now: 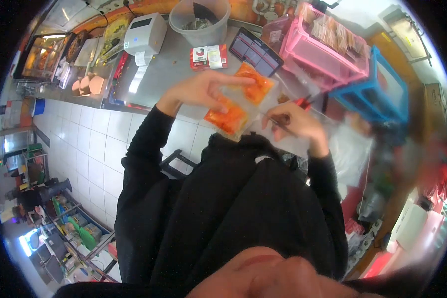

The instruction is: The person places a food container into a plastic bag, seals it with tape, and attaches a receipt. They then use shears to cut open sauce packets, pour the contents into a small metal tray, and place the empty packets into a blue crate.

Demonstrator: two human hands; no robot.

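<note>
Two clear plastic packets of orange-red sauce lie close together in front of me: an upper packet and a lower packet. My left hand grips them from the left, its index finger stretched across the upper one and its thumb on the lower one. To their right, my right hand is closed with bent fingers around a thin dark object, whose kind I cannot make out. Something red and black shows just behind that hand. Clear plastic bags lie to its right.
A tablet leans behind the packets, beside a red and white card. A label printer and a clear tub stand farther back on the steel counter. A pink basket and blue crate occupy the right.
</note>
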